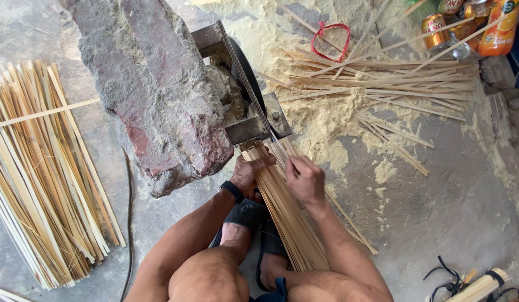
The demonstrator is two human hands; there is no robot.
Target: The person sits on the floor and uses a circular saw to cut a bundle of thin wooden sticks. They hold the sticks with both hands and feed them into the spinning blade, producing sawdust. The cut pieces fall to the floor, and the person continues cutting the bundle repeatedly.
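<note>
Both hands are feeding a bundle of bamboo strips (287,215) toward a metal cutter (248,106) at twelve o'clock: left hand (249,173) gripping it steady, right hand (305,180) pinching strips, aligning ends.

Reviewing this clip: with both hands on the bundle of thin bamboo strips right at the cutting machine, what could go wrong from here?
1. The left hand and right hand grip the bundle of thin pale bamboo strips close to the dark round toothed blade; a slip could bring fingers into it.
2. The bare strip ends may splinter into the ungloved hands.
3. The yellow sawdust heap suggests dust could fly toward the face.
</note>
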